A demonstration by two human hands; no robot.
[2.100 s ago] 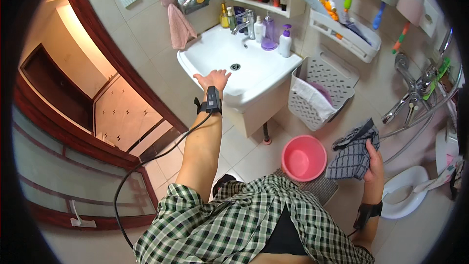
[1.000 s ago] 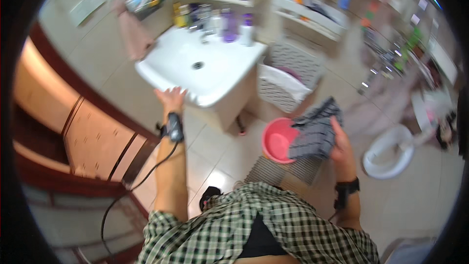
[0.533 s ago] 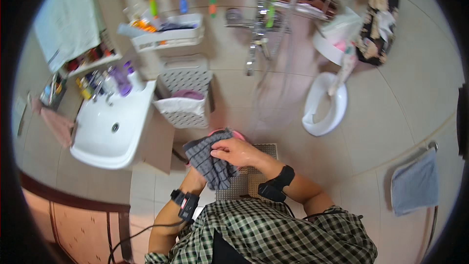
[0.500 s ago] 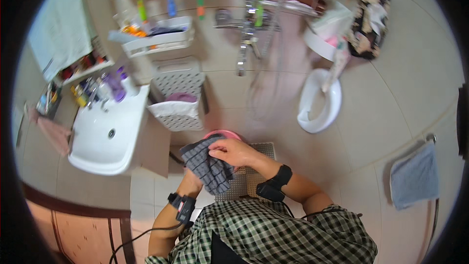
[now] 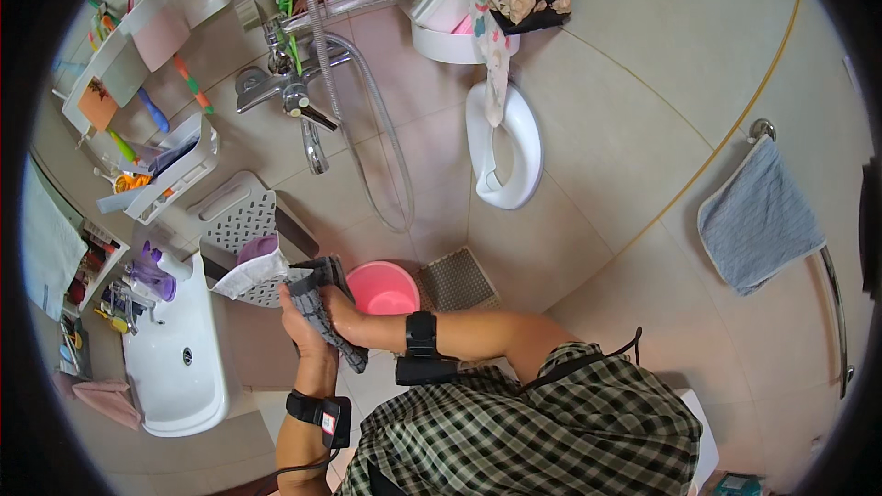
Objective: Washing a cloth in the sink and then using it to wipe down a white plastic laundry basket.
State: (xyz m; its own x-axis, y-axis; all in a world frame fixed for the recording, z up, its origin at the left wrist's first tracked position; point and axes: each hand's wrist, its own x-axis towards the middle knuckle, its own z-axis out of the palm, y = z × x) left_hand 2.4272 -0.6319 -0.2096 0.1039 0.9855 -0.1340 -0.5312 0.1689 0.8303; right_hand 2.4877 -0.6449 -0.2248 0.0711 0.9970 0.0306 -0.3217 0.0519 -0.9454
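A dark grey checked cloth is held between my two hands, bunched and hanging down at its near end. My left hand is closed on its left side, with the thumb and fingers against the fabric. My right hand grips it from the right, and its fingertips are hidden by the cloth. Just right of the cloth and lower down stands a pink basin. Beyond my hands is a grey perforated laundry basket with a purple cloth and a white cloth in it.
A white sink is on the left, bottles behind it. A shower mixer with a looping hose is on the far wall. A grey mat lies beside the basin. A white toilet-seat ring and a blue-grey towel hang farther right.
My view has swung to the right. Both hands have moved left with the cloth, from over the basin to beside the basket. The cloth, spread before, is now bunched; more of the basin shows.
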